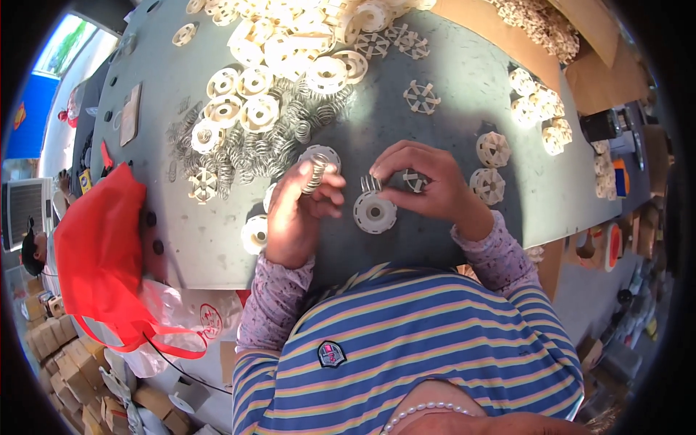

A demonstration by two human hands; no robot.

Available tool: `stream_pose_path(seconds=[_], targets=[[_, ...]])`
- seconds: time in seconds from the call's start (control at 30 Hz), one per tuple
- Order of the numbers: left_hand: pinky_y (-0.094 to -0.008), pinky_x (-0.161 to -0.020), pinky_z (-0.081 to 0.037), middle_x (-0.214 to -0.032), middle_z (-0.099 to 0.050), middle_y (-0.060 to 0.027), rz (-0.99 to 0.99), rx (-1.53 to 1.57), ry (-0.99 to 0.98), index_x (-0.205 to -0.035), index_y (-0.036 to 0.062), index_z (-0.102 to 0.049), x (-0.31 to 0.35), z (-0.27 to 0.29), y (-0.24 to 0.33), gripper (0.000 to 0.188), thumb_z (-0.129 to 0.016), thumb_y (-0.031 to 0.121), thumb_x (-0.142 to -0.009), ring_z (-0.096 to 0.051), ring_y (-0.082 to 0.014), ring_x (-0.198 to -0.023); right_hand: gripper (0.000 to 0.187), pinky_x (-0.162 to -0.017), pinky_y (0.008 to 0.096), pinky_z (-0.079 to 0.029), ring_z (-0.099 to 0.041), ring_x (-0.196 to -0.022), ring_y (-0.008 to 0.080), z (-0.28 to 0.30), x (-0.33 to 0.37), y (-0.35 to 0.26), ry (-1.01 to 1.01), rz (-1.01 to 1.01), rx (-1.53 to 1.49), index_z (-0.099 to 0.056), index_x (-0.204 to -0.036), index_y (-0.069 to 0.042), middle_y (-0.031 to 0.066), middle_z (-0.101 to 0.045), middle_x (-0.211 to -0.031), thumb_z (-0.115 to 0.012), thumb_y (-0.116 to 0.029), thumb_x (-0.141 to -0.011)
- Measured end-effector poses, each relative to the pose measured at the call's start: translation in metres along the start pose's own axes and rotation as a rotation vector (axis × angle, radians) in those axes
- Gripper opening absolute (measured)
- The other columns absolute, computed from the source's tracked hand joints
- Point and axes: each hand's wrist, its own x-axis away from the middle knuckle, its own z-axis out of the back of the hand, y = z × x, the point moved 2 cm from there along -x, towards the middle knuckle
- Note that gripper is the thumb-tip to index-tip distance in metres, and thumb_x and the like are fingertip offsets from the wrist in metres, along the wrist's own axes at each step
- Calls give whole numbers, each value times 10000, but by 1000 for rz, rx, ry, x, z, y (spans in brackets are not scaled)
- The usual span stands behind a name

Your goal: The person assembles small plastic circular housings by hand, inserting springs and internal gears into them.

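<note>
My left hand (299, 206) is closed on a metal coil spring (315, 176), held upright between thumb and fingers. A round white plastic part (319, 156) lies just behind those fingers. Between thumb and fingertips, my right hand (428, 185) pinches a second coil spring (370, 183). That spring is at the far edge of a white plastic disc (375, 213) with a hole in its middle; whether they touch, I cannot tell. Partly hidden under the right hand is a spoked white part (415, 180). Another round white part (255, 233) sits beside my left wrist.
Behind my hands, loose springs (250, 148) spread beside a heap of white plastic parts (290, 43) on the grey table (196, 254). Spoked wheels (494, 149) lie at the right. A red bag (101, 246) hangs at the left edge. An open cardboard box (536, 36) stands far right.
</note>
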Motion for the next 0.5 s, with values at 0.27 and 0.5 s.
stream_pose_path(seconds=[0.27,0.5], targets=[[-244,-635,-549,-1158,-695,-91,-254,-403,173,-1287,8,-651,39,5,33,334,-640,224,-1033,-665,-145,-979,269,-860,389,-590,-716,-1000,284,-20,14,-8,-390,-56,335,-745,-1101,-83,84,-714,-1123,-850,-135,-859],[-245,-733,-543,-1107,-695,-44,-230,-261,139,-1325,24,-664,40,-1,14,321,-634,241,-1090,-648,-111,-884,250,-918,422,-561,-683,-1070,321,-38,-36,20,-202,125,380,-728,-1118,-69,89,-701,-1179,-798,-179,-905]])
